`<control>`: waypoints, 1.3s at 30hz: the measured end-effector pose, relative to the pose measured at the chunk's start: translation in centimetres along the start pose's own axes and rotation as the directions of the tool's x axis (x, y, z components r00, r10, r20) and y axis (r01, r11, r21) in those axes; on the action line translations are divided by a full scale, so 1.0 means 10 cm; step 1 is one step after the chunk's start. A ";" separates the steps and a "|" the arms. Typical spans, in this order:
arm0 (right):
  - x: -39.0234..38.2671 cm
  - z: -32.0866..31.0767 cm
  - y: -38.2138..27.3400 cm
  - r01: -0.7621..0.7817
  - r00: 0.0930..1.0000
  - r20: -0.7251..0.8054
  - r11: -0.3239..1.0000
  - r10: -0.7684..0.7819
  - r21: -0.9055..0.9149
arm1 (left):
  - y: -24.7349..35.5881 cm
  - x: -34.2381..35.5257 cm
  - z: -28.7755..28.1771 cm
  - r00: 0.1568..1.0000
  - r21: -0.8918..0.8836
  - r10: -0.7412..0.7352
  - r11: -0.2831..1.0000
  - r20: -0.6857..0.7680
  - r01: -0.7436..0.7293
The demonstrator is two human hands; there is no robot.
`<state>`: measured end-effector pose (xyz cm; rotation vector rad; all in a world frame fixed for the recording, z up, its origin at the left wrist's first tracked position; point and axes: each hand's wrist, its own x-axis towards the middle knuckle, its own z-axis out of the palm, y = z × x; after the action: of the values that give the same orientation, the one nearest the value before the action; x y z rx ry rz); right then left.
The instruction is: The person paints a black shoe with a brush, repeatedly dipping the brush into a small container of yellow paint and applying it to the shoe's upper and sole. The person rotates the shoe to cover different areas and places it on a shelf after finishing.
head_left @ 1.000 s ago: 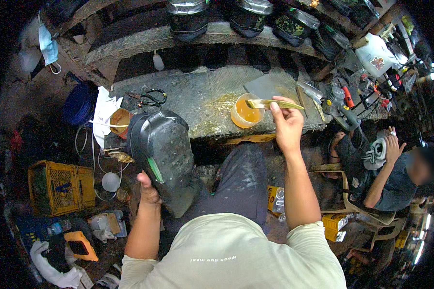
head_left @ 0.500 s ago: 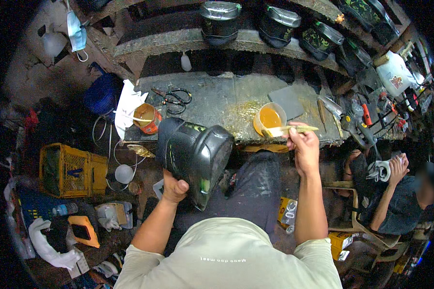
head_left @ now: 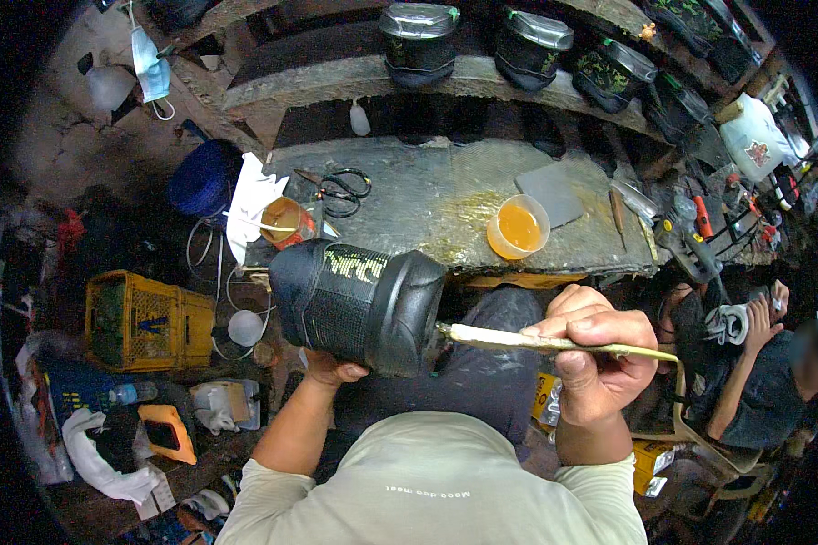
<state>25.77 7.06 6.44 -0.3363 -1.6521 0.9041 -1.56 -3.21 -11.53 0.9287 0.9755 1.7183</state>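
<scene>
Over my lap, a black shoe [head_left: 359, 304] with a mesh side and a light-yellow pattern lies tilted on its side. My left hand [head_left: 332, 366] grips it from below, most of its fingers hidden behind it. In my right hand [head_left: 602, 350] a slim brush [head_left: 500, 337] is pinched between thumb and fingers. The brush's tip is at the shoe's right-hand edge; whether it touches, I cannot tell. Beyond, on the bench, stands a clear cup of amber liquid [head_left: 518, 227].
The worn bench [head_left: 409, 191] also bears scissors [head_left: 344, 193], a red-orange can [head_left: 286, 222], a grey plate [head_left: 550, 193] and a wooden-handled tool [head_left: 618, 218]. Similar black shoes [head_left: 420, 45] line the shelf behind. A yellow crate [head_left: 145, 322] is at left; a co-worker [head_left: 754, 381] sits at right.
My right hand has brought the brush from the cup down and toward me, to the shoe's edge. My left hand has turned the shoe, so more of its patterned side shows.
</scene>
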 end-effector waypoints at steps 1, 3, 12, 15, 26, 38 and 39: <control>0.02 0.01 -0.01 0.007 1.000 0.007 1.000 -0.007 -0.001 | 0.01 0.00 0.00 1.000 -0.005 -0.001 1.000 0.002 0.001; 0.04 0.02 -0.04 0.023 0.999 0.030 1.000 -0.023 -0.016 | 0.03 0.01 0.00 1.000 -0.005 -0.004 1.000 0.008 0.004; 0.06 0.08 -0.10 0.089 0.993 0.078 0.995 -0.086 -0.035 | 0.09 0.05 0.04 0.999 -0.011 -0.018 1.000 0.035 0.018; 0.05 0.08 -0.11 0.118 0.988 0.106 0.990 -0.110 -0.078 | 0.10 0.06 0.05 0.999 -0.012 -0.026 1.000 0.043 0.026; 0.02 0.08 -0.18 0.152 0.984 0.120 0.975 -0.134 -0.161 | 0.11 0.09 0.06 0.997 -0.007 -0.037 0.999 0.066 0.037; 0.05 0.10 -0.20 0.185 0.977 0.142 0.963 -0.159 -0.194 | 0.11 0.02 0.05 0.995 -0.023 -0.049 0.998 0.084 0.051; 0.05 0.10 -0.20 0.179 0.978 0.140 0.965 -0.153 -0.191 | 0.11 0.01 0.06 0.995 -0.025 -0.049 0.998 0.085 0.051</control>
<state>25.16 5.67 8.18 -0.2790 -1.8633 0.6426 -1.48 -3.25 -10.25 0.9436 0.9112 1.6335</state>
